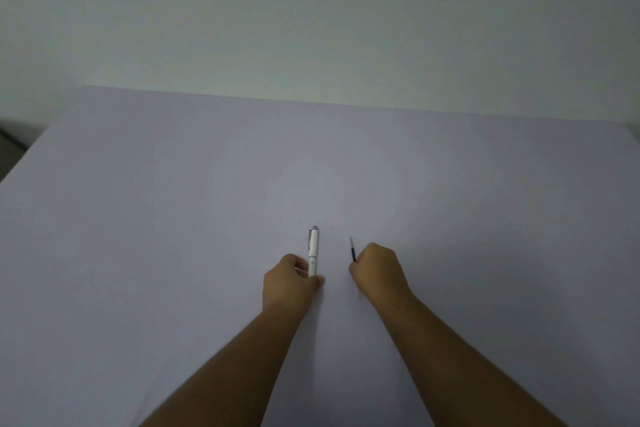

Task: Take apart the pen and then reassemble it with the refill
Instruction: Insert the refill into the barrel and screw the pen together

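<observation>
A white pen barrel (313, 250) with a grey cap end and clip points away from me, its near end pinched in my left hand (289, 282). To its right, a thin dark refill (353, 249) sticks out forward from my right hand (378, 270), which is closed in a fist around its lower part. The two hands are a short gap apart over the middle of the pale table (173, 218). The near ends of both parts are hidden by my fingers.
The table's far edge (311, 102) meets a plain light wall. At the far left the table's corner drops off to a dark floor area (14, 146). Nothing else lies on the surface.
</observation>
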A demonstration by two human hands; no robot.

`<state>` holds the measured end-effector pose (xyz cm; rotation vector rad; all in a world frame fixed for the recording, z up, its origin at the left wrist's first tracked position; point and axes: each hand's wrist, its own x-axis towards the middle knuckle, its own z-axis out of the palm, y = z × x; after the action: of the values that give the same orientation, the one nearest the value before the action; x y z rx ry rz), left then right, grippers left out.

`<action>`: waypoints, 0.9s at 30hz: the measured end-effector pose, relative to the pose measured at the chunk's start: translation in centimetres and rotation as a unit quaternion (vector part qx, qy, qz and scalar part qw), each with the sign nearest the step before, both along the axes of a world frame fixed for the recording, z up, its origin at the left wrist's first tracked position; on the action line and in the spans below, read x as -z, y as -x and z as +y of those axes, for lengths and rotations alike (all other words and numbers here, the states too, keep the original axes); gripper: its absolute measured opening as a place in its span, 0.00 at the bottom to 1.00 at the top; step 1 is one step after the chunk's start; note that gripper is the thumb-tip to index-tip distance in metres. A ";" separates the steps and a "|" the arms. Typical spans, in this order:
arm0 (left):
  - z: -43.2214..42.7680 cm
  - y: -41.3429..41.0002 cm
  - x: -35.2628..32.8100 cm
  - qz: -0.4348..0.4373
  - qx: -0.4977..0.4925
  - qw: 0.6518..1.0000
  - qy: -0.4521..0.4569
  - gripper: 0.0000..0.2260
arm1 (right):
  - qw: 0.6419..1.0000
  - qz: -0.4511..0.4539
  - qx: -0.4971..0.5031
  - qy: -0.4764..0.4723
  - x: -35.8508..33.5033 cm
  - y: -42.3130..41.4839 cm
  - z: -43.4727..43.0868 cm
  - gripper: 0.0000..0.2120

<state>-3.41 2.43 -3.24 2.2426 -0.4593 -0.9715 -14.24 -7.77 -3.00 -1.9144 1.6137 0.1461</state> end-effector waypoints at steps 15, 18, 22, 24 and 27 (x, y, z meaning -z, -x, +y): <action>-0.4 0.2 0.8 0.000 -0.017 0.999 -0.037 0.14 | 0.999 -0.045 0.023 -0.008 0.6 -1.4 1.8 0.10; -0.3 0.1 0.7 0.001 -0.014 0.999 -0.036 0.14 | 0.998 -0.053 0.022 0.000 0.5 -1.3 1.8 0.11; -0.1 0.0 0.4 -0.001 -0.013 1.000 -0.029 0.14 | 0.998 -0.060 0.022 0.005 0.3 -1.2 1.9 0.12; -0.1 0.0 0.4 0.002 -0.015 1.000 -0.024 0.14 | 0.998 -0.058 0.020 0.007 0.4 -1.3 2.0 0.12; 0.0 0.0 0.6 0.007 -0.011 1.000 -0.018 0.14 | 0.998 -0.063 0.023 0.007 0.4 -1.2 2.0 0.12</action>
<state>-3.37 2.39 -3.80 2.2665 -0.4151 -0.9899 -13.07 -5.76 -3.40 -1.8575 1.5764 -0.0046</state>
